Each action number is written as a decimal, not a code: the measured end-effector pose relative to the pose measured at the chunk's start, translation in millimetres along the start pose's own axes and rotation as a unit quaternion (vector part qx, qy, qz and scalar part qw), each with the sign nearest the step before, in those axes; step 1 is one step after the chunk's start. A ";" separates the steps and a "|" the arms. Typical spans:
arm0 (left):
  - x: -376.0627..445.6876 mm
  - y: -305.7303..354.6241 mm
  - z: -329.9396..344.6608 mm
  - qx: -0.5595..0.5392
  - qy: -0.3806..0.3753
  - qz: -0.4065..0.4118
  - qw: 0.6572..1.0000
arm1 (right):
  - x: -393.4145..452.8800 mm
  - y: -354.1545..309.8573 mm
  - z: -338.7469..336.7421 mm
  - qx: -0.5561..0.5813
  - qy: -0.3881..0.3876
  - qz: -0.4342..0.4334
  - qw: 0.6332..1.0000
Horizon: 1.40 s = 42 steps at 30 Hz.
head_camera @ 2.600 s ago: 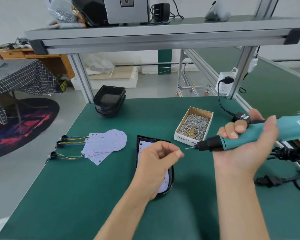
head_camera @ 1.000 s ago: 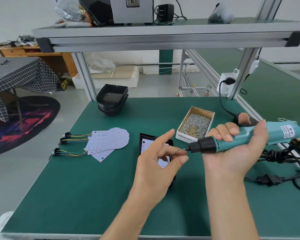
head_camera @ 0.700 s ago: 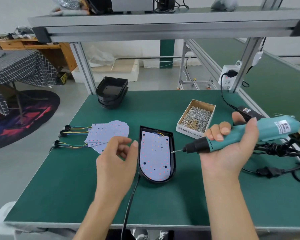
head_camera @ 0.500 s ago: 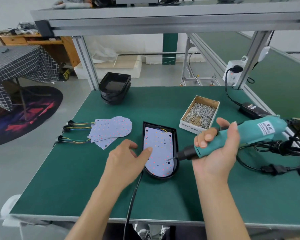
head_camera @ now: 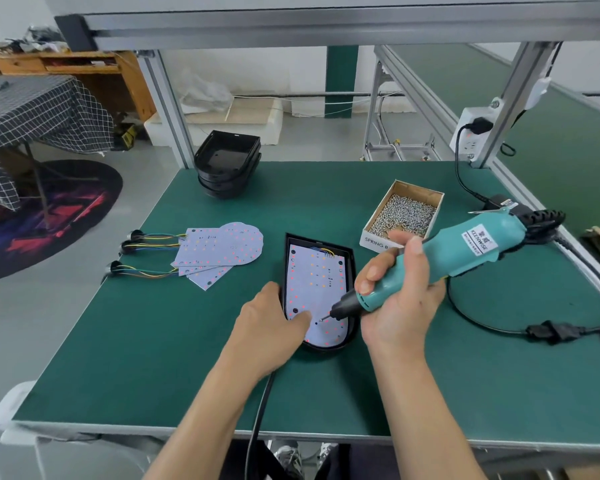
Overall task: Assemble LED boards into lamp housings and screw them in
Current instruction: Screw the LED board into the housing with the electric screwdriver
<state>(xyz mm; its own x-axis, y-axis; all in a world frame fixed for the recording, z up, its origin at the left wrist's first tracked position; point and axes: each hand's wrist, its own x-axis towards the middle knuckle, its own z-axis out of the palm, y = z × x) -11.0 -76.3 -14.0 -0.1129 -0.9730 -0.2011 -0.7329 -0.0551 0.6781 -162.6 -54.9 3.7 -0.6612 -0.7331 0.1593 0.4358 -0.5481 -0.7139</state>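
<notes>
A black lamp housing point(head_camera: 351, 271) lies in the middle of the green table with a white LED board point(head_camera: 317, 282) seated inside it. My left hand point(head_camera: 269, 327) rests on the housing's left rim, its thumb pressing on the board's lower part. My right hand point(head_camera: 397, 299) grips a teal electric screwdriver point(head_camera: 465, 251). The screwdriver's bit tip point(head_camera: 321, 319) touches the board near its lower end, just right of my left thumb. Whether a screw sits on the bit is too small to tell.
A cardboard box of screws point(head_camera: 406, 216) stands right of the housing. Spare LED boards with wires point(head_camera: 219, 251) lie to the left. A stack of empty black housings point(head_camera: 227, 164) sits at the back. Power cables point(head_camera: 551, 330) trail on the right; another black cable point(head_camera: 260, 410) hangs over the front edge.
My left hand dropped from the bit tip to the housing's left rim. My right hand lowered the screwdriver until its bit reached the board's lower end.
</notes>
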 end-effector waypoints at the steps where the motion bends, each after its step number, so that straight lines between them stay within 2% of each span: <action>1: 0.1 -0.2 0.1 -0.002 0.001 0.002 1.000 | -0.3 1.3 -0.3 -0.001 -0.001 0.000 1.000; 42: -3.8 -0.1 11.3 -0.059 0.045 0.022 0.997 | -4.0 7.3 0.9 -0.067 -0.002 -0.009 0.998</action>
<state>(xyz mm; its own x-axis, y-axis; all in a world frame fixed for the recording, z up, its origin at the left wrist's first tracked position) -18.1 -70.1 -21.3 -0.0784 -0.9911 -0.1076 -0.6445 -0.0319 0.7639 -156.2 -56.4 -1.6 -0.6656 -0.7252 0.1761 0.3384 -0.5036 -0.7949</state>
